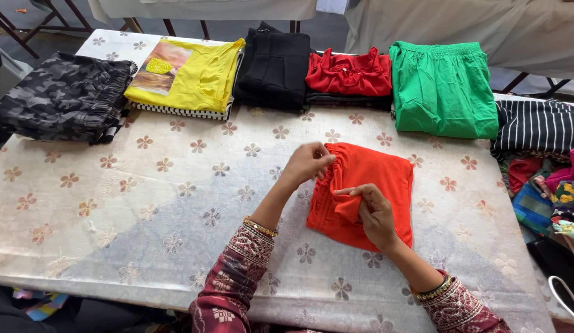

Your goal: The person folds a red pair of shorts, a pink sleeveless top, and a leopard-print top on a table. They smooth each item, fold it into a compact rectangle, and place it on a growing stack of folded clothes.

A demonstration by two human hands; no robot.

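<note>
Head view: an orange garment (367, 191), folded, lies right of centre in the frame on a table (145, 209) covered with a flower-print cloth. The left hand (308, 163) sits at the garment's upper left corner, fingers closed, pinching the gathered waistband. The right hand (373, 213) rests on the lower middle of the garment, fingers curled and gripping a fold of the orange fabric. Both wrists wear bangles and patterned maroon sleeves. Along the top of the frame lies a row of folded clothes: a camouflage piece (61, 95) at upper left, then a yellow top (194, 77), a black piece (274, 65), a red top (348, 74) and a green garment (444, 86). A striped cloth (536, 126) lies at the right edge
</note>
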